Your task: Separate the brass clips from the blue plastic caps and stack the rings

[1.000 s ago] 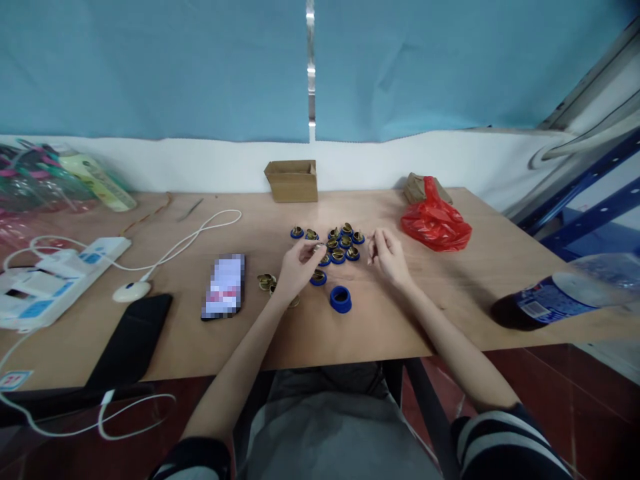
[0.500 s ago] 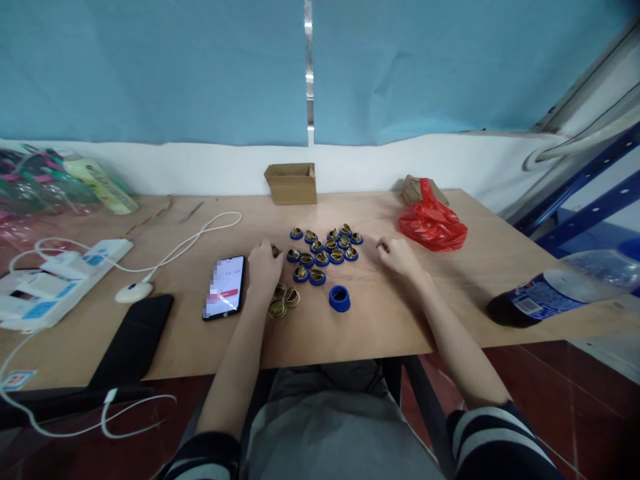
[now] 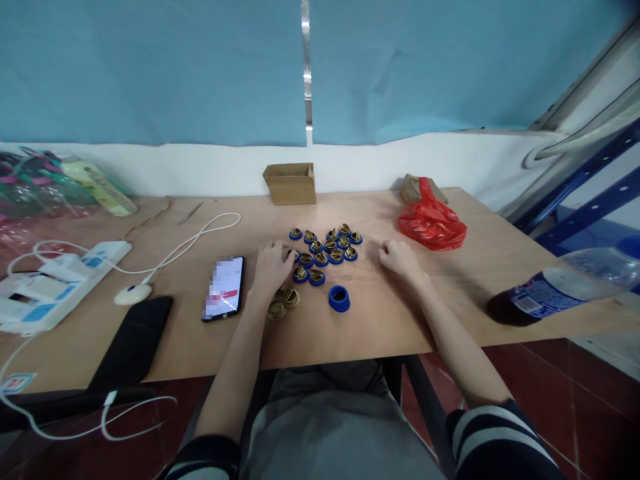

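Single head-worn view, forward and down, close over the table [image 3: 380, 323]

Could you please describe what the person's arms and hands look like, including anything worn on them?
Both the left hand and the right hand are bare, with no gloves, and no ring or watch shows. The forearms are uncovered. The left sleeve and the right sleeve end near the elbows; they are dark with pale stripes.
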{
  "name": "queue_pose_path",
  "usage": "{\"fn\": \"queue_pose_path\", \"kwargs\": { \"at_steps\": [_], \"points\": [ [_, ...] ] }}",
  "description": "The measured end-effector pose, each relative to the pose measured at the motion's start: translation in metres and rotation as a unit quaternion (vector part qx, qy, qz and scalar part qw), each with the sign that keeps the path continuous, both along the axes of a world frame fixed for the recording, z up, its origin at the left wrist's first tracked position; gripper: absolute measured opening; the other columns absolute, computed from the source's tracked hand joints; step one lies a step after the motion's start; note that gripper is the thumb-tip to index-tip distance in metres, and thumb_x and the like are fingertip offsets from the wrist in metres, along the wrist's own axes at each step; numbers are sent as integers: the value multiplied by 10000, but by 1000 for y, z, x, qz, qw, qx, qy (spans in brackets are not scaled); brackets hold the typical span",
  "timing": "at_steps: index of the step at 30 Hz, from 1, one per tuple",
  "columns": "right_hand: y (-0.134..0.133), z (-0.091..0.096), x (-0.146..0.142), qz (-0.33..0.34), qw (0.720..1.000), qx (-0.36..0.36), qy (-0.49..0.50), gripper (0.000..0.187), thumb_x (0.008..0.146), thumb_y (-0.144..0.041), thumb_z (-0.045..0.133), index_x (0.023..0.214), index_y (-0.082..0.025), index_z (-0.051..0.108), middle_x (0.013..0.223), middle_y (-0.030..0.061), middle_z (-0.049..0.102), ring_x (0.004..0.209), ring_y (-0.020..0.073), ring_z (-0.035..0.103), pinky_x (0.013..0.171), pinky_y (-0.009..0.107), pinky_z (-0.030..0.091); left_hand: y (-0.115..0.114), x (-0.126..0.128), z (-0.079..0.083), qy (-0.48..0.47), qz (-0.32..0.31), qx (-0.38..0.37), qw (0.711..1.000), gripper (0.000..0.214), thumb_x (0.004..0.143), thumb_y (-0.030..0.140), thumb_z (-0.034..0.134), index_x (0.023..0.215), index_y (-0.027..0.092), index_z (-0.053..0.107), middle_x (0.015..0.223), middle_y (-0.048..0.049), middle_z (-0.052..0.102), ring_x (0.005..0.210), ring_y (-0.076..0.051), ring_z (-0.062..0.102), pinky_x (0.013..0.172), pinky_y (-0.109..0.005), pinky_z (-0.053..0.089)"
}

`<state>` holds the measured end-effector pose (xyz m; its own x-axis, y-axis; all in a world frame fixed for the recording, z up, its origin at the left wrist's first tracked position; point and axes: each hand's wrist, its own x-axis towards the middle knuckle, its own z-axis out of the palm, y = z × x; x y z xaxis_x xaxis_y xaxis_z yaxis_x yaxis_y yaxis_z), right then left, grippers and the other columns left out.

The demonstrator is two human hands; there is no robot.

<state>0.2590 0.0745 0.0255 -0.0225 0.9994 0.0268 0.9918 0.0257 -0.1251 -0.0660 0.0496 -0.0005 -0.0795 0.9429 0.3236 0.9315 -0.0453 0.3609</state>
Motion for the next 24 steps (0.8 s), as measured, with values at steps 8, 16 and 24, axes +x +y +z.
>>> {"fn": "queue_pose_path", "kwargs": {
  "at_steps": [8,16,24],
  "points": [
    [3,-10,-7,99,994,16,48,197,910,-253,592,1076,-175,665,960,83,760,881,215,676,738,270,437,-16,24,5,-24,-258,45,965,167,758,355,810,877,245,766,1115,-88,628,1204,-324,496,1104,-534,361],
    [6,-12,5,37,999,-1,26,160,874,-216,614,1007,-141,662,997,169,747,890,273,683,682,305,424,-20,22,-1,39,-221,20,974,213,732,428,812,874,269,801,1075,-97,605,1134,-344,475,1108,-599,286],
    [1,-5,4,18,999,4,31,181,870,-142,567,1019,-133,670,976,168,752,890,285,698,674,307,406,-19,21,-2,48,-225,-9,973,223,764,421,806,917,258,800,1084,-105,616,1140,-351,472,1089,-586,297]
  ]
}}
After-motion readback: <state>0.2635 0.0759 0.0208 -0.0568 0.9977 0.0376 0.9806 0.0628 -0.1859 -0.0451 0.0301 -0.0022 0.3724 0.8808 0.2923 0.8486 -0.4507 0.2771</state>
